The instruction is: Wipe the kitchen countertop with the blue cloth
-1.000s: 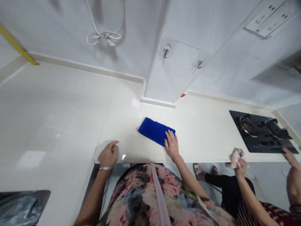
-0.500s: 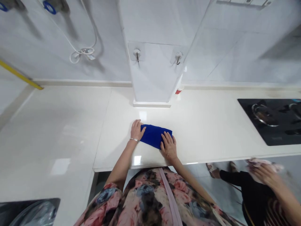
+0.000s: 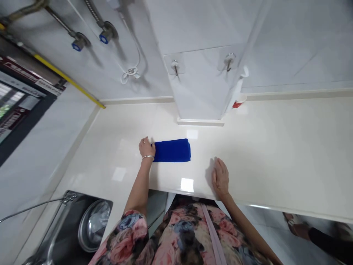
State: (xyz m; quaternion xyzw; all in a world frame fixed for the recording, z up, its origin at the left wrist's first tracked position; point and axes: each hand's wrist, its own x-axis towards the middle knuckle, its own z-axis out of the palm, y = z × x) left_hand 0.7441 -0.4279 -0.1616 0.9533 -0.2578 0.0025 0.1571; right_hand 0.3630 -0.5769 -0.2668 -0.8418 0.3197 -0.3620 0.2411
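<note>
A folded blue cloth (image 3: 172, 151) lies flat on the white countertop (image 3: 264, 162), its layers showing at the right end. At its left end is my left hand (image 3: 147, 148), with a bracelet on the wrist. The fingers are curled and the thumb rests at the cloth's edge, gripping that end. To the right of the cloth, apart from it, my right hand (image 3: 220, 178) hovers over or just touches the counter near the front edge. Its fingers are loosely stretched and hold nothing.
A sink (image 3: 70, 221) with a metal bowl (image 3: 84, 230) is at lower left. A wall pillar with two hooks (image 3: 175, 66) stands behind the cloth, a red and white cup (image 3: 239, 101) beside it. Another person's leg and foot (image 3: 296, 225) show at lower right.
My right hand has left the cloth and moved right. The cloth has shifted left and turned straighter, with my left hand still at its left end. The view has swung left, showing the sink.
</note>
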